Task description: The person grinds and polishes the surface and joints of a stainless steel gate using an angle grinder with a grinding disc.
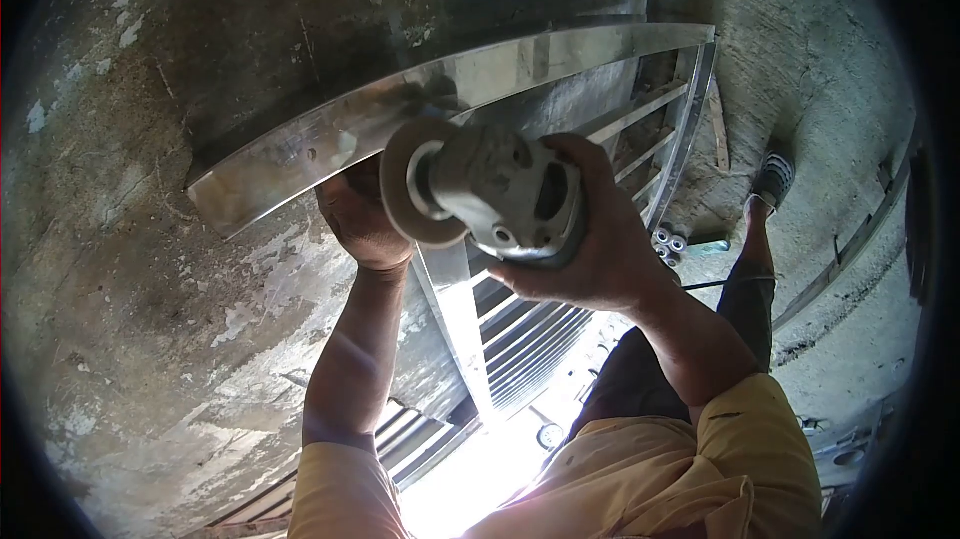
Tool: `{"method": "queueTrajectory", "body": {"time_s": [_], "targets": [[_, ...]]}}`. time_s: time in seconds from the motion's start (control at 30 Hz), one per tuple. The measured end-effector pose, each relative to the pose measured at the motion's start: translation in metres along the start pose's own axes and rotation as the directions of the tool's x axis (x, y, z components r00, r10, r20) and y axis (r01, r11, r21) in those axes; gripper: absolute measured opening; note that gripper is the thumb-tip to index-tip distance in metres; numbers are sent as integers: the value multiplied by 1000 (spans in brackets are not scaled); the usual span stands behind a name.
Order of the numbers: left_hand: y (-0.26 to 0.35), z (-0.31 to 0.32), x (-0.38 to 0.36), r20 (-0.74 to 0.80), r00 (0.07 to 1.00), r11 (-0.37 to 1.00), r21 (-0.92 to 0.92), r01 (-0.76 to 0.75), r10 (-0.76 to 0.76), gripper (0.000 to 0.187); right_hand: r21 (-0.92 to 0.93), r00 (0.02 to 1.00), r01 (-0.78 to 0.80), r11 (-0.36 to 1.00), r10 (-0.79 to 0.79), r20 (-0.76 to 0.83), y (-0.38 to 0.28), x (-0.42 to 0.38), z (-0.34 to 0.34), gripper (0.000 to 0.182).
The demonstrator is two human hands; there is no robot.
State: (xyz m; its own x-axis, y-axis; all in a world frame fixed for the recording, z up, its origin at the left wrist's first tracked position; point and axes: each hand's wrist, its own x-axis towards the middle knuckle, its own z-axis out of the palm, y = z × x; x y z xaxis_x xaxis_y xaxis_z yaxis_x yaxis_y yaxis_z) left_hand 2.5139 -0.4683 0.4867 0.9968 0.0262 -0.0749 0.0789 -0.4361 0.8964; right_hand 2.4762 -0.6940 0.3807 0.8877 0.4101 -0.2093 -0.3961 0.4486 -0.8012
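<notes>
An angle grinder (500,194) with a pale round disc (408,182) is gripped in my right hand (605,239), its disc pointing left. The disc appears in front of a shiny metal frame; whether it touches the metal cannot be told. My left hand (365,219) is just left of the disc, under the wide top bar (370,114) of the frame. Its fingers are hidden behind the bar and the grinder. Thin parallel bars (535,349) run between the frame's side members.
A worn, stained wall (120,269) stands behind the frame at left. On the concrete floor (840,109) at right are several small round parts (668,242), a greenish object (708,247) and a wooden strip (718,127). My shod foot (774,179) rests nearby.
</notes>
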Motion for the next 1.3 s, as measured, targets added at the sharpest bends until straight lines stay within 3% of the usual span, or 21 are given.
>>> {"method": "queueTrajectory", "body": {"time_s": [0.03, 0.1, 0.2, 0.27, 0.33, 0.43, 0.5, 0.6, 0.67, 0.73, 0.87, 0.97, 1.03, 1.1, 1.17, 1.27, 1.3], "targets": [[0, -1, 0, -21, 998, 991, -122, 58, -61, 53, -5, 999, 7, 1000, -8, -32, 0, 1, -1, 105], [-4, 2, 4, -137, 986, 994, -44, 95, -101, 57, 9, 998, 16, 1000, -15, -64, 3, 2, -1, 105], [1, 22, 13, -186, 976, 987, -128, 95, -117, 58, 50, 999, -17, 999, 19, -34, 6, -1, 0, 105], [7, 31, 14, -161, 987, 998, 52, 20, -11, 59, 52, 996, -84, 995, 82, 31, 0, -4, 1, 105], [8, 28, 9, -171, 985, 993, 115, 39, -19, 61, 24, 999, -31, 999, 31, -23, 3, -4, 3, 105], [2, 8, 3, -188, 975, 993, -16, 116, -116, 55, 41, 998, -19, 999, 21, -51, 6, 0, 1, 106], [-3, 2, 4, -108, 990, 985, -155, 73, -91, 48, 39, 1000, -26, 999, 27, -12, 7, -2, 2, 106], [-1, 2, -4, -167, 985, 946, 312, 85, -33, 46, 29, 998, 45, 999, -43, -46, 7, -1, 3, 105], [1, 6, -3, -189, 981, 967, 239, 89, -44, 45, 48, 996, 37, 998, -33, -79, 9, 0, 2, 104], [0, 13, 7, -180, 977, 971, -226, 71, -113, 43, 22, 994, 44, 999, -42, -99, 10, 0, 2, 104], [-6, -5, -3, -112, 993, 998, 32, 49, -45, 42, 34, 1000, 1, 999, -1, -14, 7, -3, 3, 105], [-6, 6, 5, -177, 984, 999, -35, 33, -38, 42, 40, 996, -7, 999, 11, -94, 8, -1, 2, 105], [-4, 5, 6, -190, 975, 983, -162, 82, -112, 40, -5, 995, 59, 998, -59, -79, 15, -2, 3, 104], [-6, -2, -3, -169, 985, 950, 310, 34, 20, 39, 2, 996, 73, 997, -72, -58, 15, -2, 4, 103], [-10, -7, -6, -148, 988, 932, 362, 11, 45, 39, 59, 999, 24, 998, -22, -29, 8, -3, 5, 103], [-3, 6, 6, -112, 993, 999, -43, 24, -29, 40, 75, 996, -42, 996, 48, -79, 2, 2, -2, 104], [4, 17, 12, -70, 997, 996, -91, 22, -29, 39, 17, 997, -1, 1000, 3, -82, 4, 0, -3, 105]]}}
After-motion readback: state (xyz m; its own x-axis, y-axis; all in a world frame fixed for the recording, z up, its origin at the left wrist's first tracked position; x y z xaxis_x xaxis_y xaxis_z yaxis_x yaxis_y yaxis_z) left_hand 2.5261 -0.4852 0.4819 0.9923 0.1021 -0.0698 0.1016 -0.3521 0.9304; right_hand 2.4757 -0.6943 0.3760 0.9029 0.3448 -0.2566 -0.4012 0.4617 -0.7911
